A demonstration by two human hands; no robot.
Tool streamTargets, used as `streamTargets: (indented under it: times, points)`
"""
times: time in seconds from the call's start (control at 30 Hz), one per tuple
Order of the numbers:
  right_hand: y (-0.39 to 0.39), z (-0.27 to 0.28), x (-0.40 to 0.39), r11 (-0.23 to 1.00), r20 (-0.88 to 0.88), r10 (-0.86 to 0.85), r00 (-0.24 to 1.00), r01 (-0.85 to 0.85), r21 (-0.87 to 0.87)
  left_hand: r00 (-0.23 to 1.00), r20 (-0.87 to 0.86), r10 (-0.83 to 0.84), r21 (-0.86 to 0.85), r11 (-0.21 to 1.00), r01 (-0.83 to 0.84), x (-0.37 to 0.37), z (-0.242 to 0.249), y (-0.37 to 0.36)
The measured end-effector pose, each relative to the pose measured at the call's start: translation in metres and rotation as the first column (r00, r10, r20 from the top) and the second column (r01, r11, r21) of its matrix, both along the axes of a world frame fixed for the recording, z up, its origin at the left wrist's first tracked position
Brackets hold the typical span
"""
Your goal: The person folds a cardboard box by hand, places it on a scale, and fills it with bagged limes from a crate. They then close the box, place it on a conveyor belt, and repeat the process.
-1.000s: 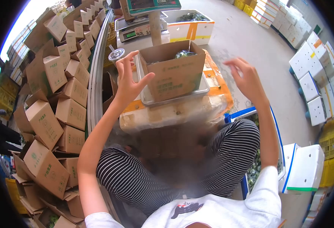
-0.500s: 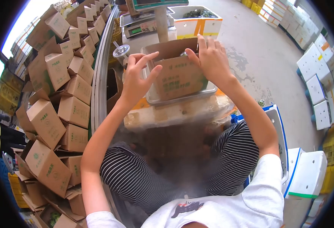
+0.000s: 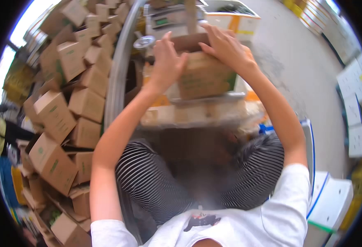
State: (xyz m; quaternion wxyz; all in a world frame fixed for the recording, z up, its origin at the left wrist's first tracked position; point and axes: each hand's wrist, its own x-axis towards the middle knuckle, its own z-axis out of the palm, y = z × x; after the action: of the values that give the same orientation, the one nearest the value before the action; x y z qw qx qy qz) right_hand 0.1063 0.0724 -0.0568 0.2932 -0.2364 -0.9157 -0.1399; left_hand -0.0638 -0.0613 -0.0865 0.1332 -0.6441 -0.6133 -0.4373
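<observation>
An open-topped brown cardboard box point(image 3: 207, 76) with green print stands in front of me on a metal tray point(image 3: 176, 99). My left hand point(image 3: 167, 61) is at the box's left end, fingers raised and thumb apart near the upper edge. Over the right end reaches my right hand point(image 3: 226, 46), its fingers spread above the rim and the thumb pointing toward the opening. Neither hand visibly grips anything, though blur hides whether the fingertips touch the cardboard. What lies inside the box is hidden.
Under the tray is a taped, plastic-wrapped foam box point(image 3: 160, 115). Many cardboard boxes point(image 3: 55, 117) are heaped to the left beyond a metal rail point(image 3: 121, 66). A lidded plastic cup point(image 3: 144, 42), a scale point(image 3: 160, 21) and a white foam box point(image 3: 240, 22) of dark greens stand behind.
The view has shifted, so the surroundings appear farther right at the back. Both hands stay around the box top; my left hand has moved closer to its left end.
</observation>
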Motion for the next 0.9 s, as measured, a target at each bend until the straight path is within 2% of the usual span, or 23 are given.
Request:
streamTargets:
  times: [0.03,0.07,0.1,0.13,0.17,0.2,0.23,0.27,0.37,0.43,0.47,0.57,0.6,0.63,0.73,0.77,0.8,0.9]
  points:
    - [-0.001,0.002,-0.001,0.992,0.029,-0.001,1.0,-0.003,0.126,0.945,-0.242,0.218,0.15,0.971,-0.185,0.0,0.009,-0.002]
    - [0.001,0.0,0.002,0.99,-0.078,0.048,0.996,-0.037,0.138,0.957,-0.234,0.172,0.139,0.98,-0.143,-0.004,0.011,-0.002]
    - [0.007,-0.003,0.004,0.964,-0.075,0.107,0.991,-0.085,0.252,0.944,-0.29,0.154,0.15,0.982,-0.114,-0.011,0.001,0.007]
    - [0.007,0.0,0.007,0.986,-0.027,0.152,0.988,-0.15,0.07,0.999,-0.042,-0.005,0.106,0.994,0.009,-0.007,-0.014,0.016]
    - [0.006,-0.005,0.008,0.985,-0.064,0.133,0.989,-0.139,-0.101,0.993,0.107,-0.056,0.008,0.998,0.055,-0.002,-0.001,0.0]
    - [0.005,-0.007,0.008,0.981,-0.143,0.192,0.971,-0.194,0.0,1.0,-0.001,-0.025,0.027,0.999,0.025,-0.001,0.002,-0.006]
    - [0.014,-0.015,0.015,0.957,-0.093,0.291,0.952,-0.288,0.039,0.994,-0.107,-0.026,-0.008,1.0,0.026,0.0,-0.012,-0.002]
    - [0.006,-0.017,0.016,0.933,-0.043,0.359,0.932,-0.356,0.059,0.98,-0.197,0.009,0.079,0.997,0.007,0.003,-0.019,-0.001]
    - [-0.003,-0.019,0.018,0.925,-0.094,0.367,0.925,-0.374,-0.073,0.971,-0.232,-0.059,0.089,0.993,0.082,0.003,-0.02,-0.005]
    - [-0.023,-0.009,0.017,0.917,-0.196,0.272,0.942,-0.316,-0.243,0.961,-0.265,-0.074,0.077,0.992,0.097,0.004,-0.017,-0.009]
    - [-0.025,-0.013,0.012,0.905,-0.302,0.24,0.923,-0.326,-0.275,0.967,-0.243,-0.08,0.075,0.992,0.101,0.004,-0.017,-0.009]
    - [-0.014,-0.014,0.021,0.851,-0.054,0.128,0.99,-0.138,-0.507,0.98,-0.17,-0.099,0.065,0.992,0.111,0.009,-0.016,-0.015]
    - [-0.014,-0.009,0.023,0.901,0.117,0.051,0.992,0.005,-0.434,0.985,-0.134,-0.11,0.067,0.991,0.119,0.01,-0.015,-0.017]
    - [-0.017,-0.007,0.024,0.897,0.077,0.065,0.995,-0.025,-0.441,0.987,-0.1,-0.126,0.073,0.988,0.134,0.011,-0.013,-0.018]
    - [-0.019,-0.011,0.024,0.88,-0.044,0.092,0.995,-0.102,-0.463,0.975,0.075,-0.211,-0.084,0.973,0.217,0.006,-0.001,-0.029]
    - [-0.017,-0.012,0.024,0.865,-0.081,0.11,0.991,-0.136,-0.482,0.978,0.083,-0.193,-0.151,0.967,0.204,0.006,0.007,-0.032]
    - [-0.017,-0.012,0.024,0.862,-0.084,0.108,0.991,-0.136,-0.488,0.979,0.032,-0.202,-0.105,0.973,0.204,0.004,0.01,-0.034]
    - [-0.023,-0.006,0.026,0.862,-0.064,0.067,0.996,-0.09,-0.5,0.974,0.174,-0.143,-0.264,0.946,0.185,0.001,0.013,-0.03]
